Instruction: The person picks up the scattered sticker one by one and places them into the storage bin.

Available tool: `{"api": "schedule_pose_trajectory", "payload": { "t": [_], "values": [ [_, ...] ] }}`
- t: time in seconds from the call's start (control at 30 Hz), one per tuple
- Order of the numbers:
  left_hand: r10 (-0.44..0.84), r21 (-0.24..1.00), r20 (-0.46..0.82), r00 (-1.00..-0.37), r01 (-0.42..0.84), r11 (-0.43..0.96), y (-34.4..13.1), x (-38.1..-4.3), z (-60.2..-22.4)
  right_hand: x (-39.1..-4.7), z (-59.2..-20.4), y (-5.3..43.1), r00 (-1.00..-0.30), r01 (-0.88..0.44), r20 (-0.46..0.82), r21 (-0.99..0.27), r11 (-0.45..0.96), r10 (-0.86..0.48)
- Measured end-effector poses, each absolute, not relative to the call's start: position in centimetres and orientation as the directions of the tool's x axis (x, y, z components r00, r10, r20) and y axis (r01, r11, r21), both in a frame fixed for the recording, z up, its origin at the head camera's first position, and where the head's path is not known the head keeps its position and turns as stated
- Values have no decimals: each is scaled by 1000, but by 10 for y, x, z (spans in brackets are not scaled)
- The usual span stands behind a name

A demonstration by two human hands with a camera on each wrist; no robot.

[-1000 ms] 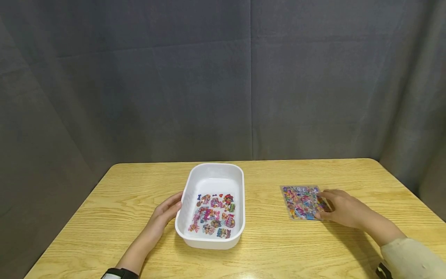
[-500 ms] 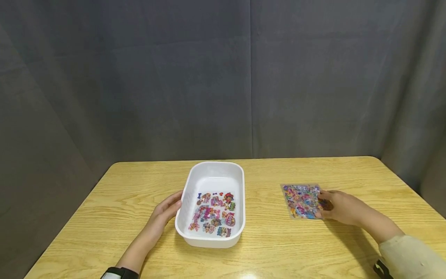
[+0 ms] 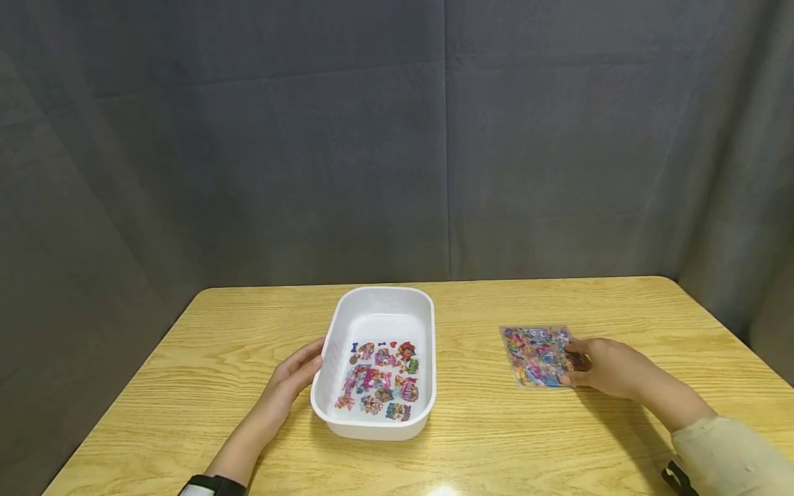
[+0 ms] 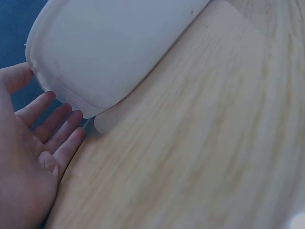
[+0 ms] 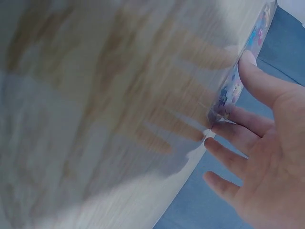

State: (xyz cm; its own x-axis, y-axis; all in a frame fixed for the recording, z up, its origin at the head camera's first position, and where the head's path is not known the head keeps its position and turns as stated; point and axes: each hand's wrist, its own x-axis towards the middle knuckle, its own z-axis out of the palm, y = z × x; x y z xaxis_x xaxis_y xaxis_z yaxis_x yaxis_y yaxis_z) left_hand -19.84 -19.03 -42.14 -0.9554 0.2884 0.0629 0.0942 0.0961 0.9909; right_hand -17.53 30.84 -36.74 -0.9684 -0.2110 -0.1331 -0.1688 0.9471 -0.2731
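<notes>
A white rectangular tray (image 3: 380, 432) with rounded corners stands on the table, left of the middle. Inside it lies a clear sticker sheet (image 3: 375, 380) with colourful cartoon figures. My left hand (image 3: 291, 377) rests against the tray's left side; in the left wrist view the fingers (image 4: 66, 133) are nearly straight at its wall. To the right, a second sticker sheet (image 3: 533, 355), crowded with bright figures, lies on the table. My right hand (image 3: 611, 368) pinches its right side between thumb and fingers, which cover part of that edge. In the right wrist view the thumb (image 5: 255, 74) touches the sheet.
The wood-grain table (image 3: 471, 441) has rounded far corners. A dark grey curtain (image 3: 372, 138) hangs behind it and along both sides. Bare wood lies between the tray and the right-hand sheet.
My right thumb and fingers have shifted slightly to the right, toward the sheet's right edge. The tray and my left hand stay in place.
</notes>
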Motion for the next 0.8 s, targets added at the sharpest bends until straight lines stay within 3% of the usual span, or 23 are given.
{"api": "schedule_pose_trajectory", "payload": {
  "t": [0.4,0.8],
  "values": [
    [276,992,63,-959,91,90,-189,-199,-423,-171,-371,305,-980,-172,-64,-226,959,-191],
    [271,992,64,-960,91,91,-190,-199,-422,-170,-370,304,-966,-254,82,-86,963,-247]
  ]
}}
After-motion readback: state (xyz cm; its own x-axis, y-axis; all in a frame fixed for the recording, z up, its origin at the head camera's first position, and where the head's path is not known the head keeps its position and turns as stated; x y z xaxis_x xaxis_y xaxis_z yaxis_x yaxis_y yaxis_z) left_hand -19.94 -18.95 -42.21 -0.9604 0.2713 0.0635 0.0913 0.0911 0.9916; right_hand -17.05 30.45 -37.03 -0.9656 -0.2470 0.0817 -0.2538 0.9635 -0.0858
